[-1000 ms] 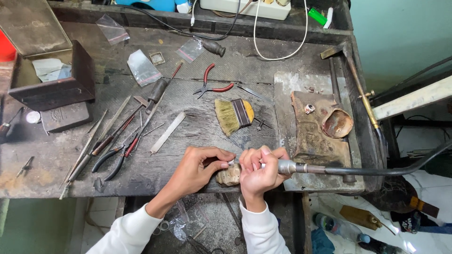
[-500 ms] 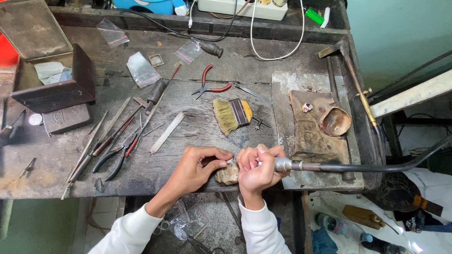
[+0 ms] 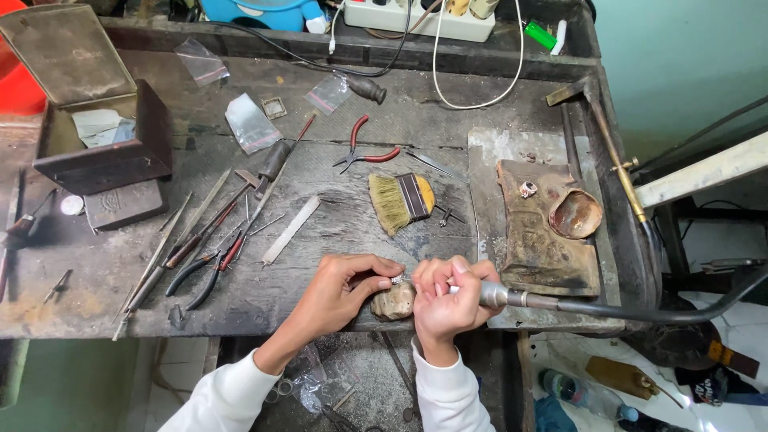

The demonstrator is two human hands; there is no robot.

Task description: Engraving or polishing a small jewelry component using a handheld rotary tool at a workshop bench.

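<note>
Workbench [image 3: 320,232], hands [image 3: 352,288] curled together

A flat brush [image 3: 402,200] with pale bristles is lying in the middle of the dark surface [image 3: 336,232]. Red-handled pliers [image 3: 366,154] are resting just behind it. An open metal box [image 3: 96,136] is sitting at the left, and a white power strip [image 3: 424,18] is lying along the back edge.

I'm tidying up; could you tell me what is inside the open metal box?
Inside the box lies pale paper or plastic wrapping. Anything under it is covered, and the front wall hides the bottom.
</note>
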